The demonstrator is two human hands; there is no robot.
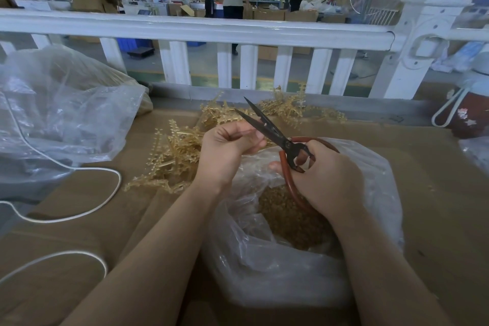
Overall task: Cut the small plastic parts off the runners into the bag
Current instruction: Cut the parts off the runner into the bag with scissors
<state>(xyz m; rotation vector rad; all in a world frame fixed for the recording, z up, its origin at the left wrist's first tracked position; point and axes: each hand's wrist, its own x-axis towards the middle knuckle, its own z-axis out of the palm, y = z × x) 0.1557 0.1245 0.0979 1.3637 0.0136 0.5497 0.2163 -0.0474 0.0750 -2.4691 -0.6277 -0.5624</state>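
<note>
Right hand (321, 177) gripping scissors (267, 127) above bag (264, 272)

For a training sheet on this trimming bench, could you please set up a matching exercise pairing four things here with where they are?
Things:
1. scissors
2. open bag
3. runner pile
4. white cord

Places:
A. on the cardboard at the left
B. below both hands, holding cut parts
C. in the right hand, blades open
D. behind the left hand

Pairs: 1-C, 2-B, 3-D, 4-A
</note>
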